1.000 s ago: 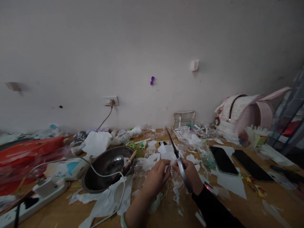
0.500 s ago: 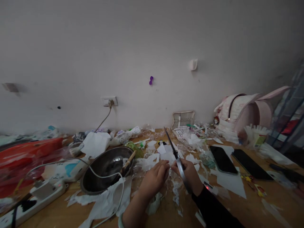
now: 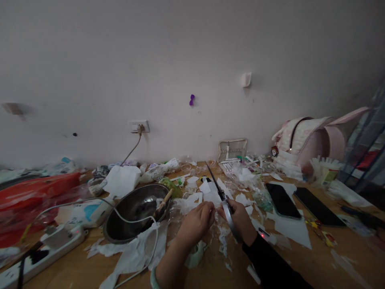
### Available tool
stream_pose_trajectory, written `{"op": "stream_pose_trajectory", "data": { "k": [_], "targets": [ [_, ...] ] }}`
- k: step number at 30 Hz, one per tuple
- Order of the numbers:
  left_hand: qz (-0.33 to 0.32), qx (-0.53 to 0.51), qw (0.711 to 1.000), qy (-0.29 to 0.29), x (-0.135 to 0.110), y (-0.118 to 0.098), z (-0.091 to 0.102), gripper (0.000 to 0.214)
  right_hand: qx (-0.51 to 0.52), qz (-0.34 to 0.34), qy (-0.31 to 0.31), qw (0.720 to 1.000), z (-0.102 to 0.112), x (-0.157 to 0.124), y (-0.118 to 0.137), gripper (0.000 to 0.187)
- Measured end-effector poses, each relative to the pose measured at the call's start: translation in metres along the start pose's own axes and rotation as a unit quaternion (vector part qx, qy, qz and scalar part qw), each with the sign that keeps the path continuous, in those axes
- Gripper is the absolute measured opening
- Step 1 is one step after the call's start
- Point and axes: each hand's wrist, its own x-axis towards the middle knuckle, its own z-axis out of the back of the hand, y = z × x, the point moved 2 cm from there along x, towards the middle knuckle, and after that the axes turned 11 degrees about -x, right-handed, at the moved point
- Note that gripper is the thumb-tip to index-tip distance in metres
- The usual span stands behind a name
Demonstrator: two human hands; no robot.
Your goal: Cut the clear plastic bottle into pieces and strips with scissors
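Observation:
My right hand (image 3: 239, 218), in a black sleeve, is closed round the grey handles of a pair of scissors (image 3: 221, 194), whose dark blades point up and away toward the wall. My left hand (image 3: 197, 222) is closed beside it, fingertips pinching a small clear or white scrap (image 3: 215, 212) between the two hands; I cannot make out exactly what it is. Both hands hover over the wooden table (image 3: 300, 261), above torn white paper bits (image 3: 222, 241).
A steel bowl (image 3: 136, 212) with a wooden stick lies left of the hands, a white cable over it. A power strip (image 3: 45, 249) sits at left, a red bag (image 3: 33, 192) behind it. Two dark phones (image 3: 282, 200) lie at right, a pink backpack (image 3: 309, 144) beyond. Paper litter covers the table.
Both hands stay together with the scissors; they have shifted only slightly, and the camera view has drifted a little.

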Motion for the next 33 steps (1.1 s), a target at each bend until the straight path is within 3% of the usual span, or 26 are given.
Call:
{"op": "stream_pose_trajectory", "data": {
  "k": [14,33],
  "targets": [
    [0.048,-0.026,0.998,0.03,-0.0033,0.0026,-0.0077,0.015,0.0,-0.02,0.002,1.0,-0.0046,0.0014,-0.0045,0.019],
    [0.104,-0.095,0.99,-0.016,-0.0056,0.0063,0.001,0.025,0.02,-0.028,0.012,0.999,-0.0013,0.0023,0.0019,0.033]
  ]
}}
